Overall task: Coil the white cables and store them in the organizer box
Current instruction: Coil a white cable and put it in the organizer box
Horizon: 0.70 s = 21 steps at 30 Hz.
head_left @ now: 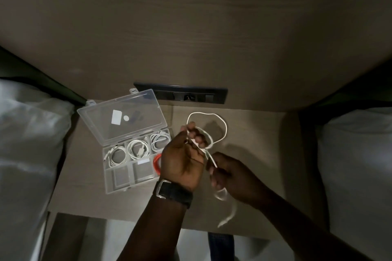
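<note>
Head view: left of the hands sits the organizer box (118,178), lid open (three white coils inside). Just right of the box, the left hand (182,160) grips the white cable (225,131); further right, the right hand (232,175) pinches its trailing end.

1. A brown wood-grain headboard panel (191,27) fills the upper view.
2. A dark socket strip (191,94) is set low in it.
3. A tan bedside table (254,133) sits below.
4. White pillows (27,144) flank both sides.
5. Lighting is dim.
</note>
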Tool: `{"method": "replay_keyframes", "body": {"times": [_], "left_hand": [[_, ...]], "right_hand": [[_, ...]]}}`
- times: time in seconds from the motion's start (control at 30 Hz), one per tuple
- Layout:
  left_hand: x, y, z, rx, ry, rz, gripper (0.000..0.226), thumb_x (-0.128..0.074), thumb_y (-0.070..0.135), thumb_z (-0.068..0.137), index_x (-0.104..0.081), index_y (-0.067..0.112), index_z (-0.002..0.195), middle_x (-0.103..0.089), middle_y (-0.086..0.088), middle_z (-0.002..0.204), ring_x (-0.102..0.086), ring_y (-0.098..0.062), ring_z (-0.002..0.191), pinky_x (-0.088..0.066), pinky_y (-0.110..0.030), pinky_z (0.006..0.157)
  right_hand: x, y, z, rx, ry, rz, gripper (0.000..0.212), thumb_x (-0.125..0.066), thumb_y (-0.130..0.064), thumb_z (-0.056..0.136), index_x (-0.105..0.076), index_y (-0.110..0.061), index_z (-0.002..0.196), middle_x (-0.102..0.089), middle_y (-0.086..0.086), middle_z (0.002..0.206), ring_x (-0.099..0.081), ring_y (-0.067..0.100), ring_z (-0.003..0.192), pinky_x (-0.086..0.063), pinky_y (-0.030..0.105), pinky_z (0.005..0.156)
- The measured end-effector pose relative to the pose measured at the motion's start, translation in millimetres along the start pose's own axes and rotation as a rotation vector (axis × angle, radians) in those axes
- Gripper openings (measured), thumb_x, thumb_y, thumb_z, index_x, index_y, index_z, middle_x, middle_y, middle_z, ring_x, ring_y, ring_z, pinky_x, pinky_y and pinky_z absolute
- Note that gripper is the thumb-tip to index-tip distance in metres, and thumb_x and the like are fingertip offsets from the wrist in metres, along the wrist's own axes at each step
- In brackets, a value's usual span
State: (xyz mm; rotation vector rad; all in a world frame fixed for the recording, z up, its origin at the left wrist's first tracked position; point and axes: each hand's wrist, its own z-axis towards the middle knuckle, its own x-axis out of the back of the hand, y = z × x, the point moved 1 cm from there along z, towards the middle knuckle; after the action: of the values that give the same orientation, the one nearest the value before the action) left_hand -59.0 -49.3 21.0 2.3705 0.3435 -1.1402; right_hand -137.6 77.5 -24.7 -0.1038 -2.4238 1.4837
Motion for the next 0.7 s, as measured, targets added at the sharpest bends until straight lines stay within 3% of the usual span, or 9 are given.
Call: {"method": "replay_keyframes", "body": {"times": [0.1,0.13,0.2,0.27,0.33,0.43,0.53,0.6,0.7], "left_hand": [[15,14,8,-0.179,0.101,0.101,0.014,-0.046,0.012,0.091,-0.059,0.007,0.090,-0.060,-0.001,0.069,-0.059,-0.014,0.063,-0.053,-0.021,0.058],[22,13,8,-0.265,0.134,0.301,0.017,-0.043,0.009,0.096,-0.059,0.006,0.090,-0.061,-0.002,0.068,-0.059,-0.014,0.062,-0.052,-0.021,0.058],[33,8,3,-0.492,0.144,0.918,0.022,-0.039,0.008,0.103,-0.059,0.004,0.093,-0.062,-0.004,0.069,-0.059,-0.011,0.061,-0.049,-0.019,0.059],[42,0,-4,-0.573,-0.055,1.401,0.021,-0.042,0.015,0.103,-0.057,0.006,0.093,-0.064,-0.003,0.072,-0.061,-0.012,0.064,-0.050,-0.025,0.062],[50,-6,-12,-0.420,-0.221,1.616,0.024,-0.044,0.026,0.100,-0.058,0.012,0.086,-0.064,0.000,0.066,-0.064,-0.016,0.063,-0.050,-0.033,0.063],[47,-16,-24,-0.075,-0.253,1.426,0.046,-0.043,0.044,0.097,-0.062,0.010,0.073,-0.058,-0.001,0.048,-0.053,-0.016,0.044,-0.044,-0.028,0.054],[29,-24,-32,0.032,-0.287,1.301,0.060,-0.042,0.055,0.094,-0.063,0.007,0.065,-0.046,-0.001,0.042,-0.040,-0.011,0.037,-0.036,-0.020,0.046],[18,-20,-35,0.067,-0.260,0.960,0.046,-0.057,0.046,0.089,-0.063,0.009,0.063,-0.045,-0.009,0.050,-0.034,-0.008,0.038,-0.029,-0.018,0.040],[13,-5,-31,0.091,-0.179,0.327,0.029,-0.061,0.033,0.091,-0.058,0.012,0.072,-0.046,0.004,0.047,-0.037,-0.004,0.036,-0.027,-0.015,0.035]], "right_hand": [[-14,-10,-22,-0.132,-0.086,0.146,0.013,-0.059,-0.019,0.097,-0.058,-0.012,0.086,-0.061,-0.003,0.071,-0.062,0.013,0.061,-0.052,0.035,0.057],[-14,-19,-27,-0.159,-0.119,0.188,0.017,-0.060,-0.024,0.097,-0.058,-0.014,0.083,-0.059,-0.005,0.068,-0.057,0.010,0.055,-0.046,0.029,0.050],[-5,-42,-31,-0.127,-0.180,0.117,0.027,-0.062,-0.037,0.096,-0.060,-0.018,0.077,-0.054,-0.008,0.061,-0.047,0.005,0.050,-0.036,0.020,0.046],[19,-63,-28,0.007,-0.187,-0.065,0.033,-0.067,-0.040,0.093,-0.062,-0.017,0.069,-0.053,-0.009,0.055,-0.047,-0.001,0.052,-0.037,0.018,0.052],[50,-77,-18,0.093,-0.110,-0.093,0.024,-0.073,-0.031,0.088,-0.069,-0.017,0.069,-0.065,-0.007,0.059,-0.056,-0.003,0.055,-0.042,0.017,0.056],[86,-86,0,0.185,0.105,0.121,0.013,-0.072,-0.026,0.088,-0.071,-0.022,0.076,-0.066,-0.008,0.059,-0.052,-0.001,0.046,-0.039,0.013,0.044],[96,-70,26,0.140,0.305,0.423,0.017,-0.062,-0.024,0.093,-0.070,-0.026,0.078,-0.049,-0.009,0.053,-0.041,0.006,0.043,-0.033,0.019,0.039],[91,-53,39,0.012,0.405,0.655,0.026,-0.056,-0.015,0.096,-0.070,-0.028,0.078,-0.049,-0.008,0.054,-0.042,0.005,0.046,-0.033,0.018,0.042],[63,-29,36,-0.184,0.418,0.890,0.032,-0.053,0.003,0.092,-0.065,-0.023,0.079,-0.058,0.000,0.063,-0.053,0.010,0.050,-0.040,0.016,0.043]]}}
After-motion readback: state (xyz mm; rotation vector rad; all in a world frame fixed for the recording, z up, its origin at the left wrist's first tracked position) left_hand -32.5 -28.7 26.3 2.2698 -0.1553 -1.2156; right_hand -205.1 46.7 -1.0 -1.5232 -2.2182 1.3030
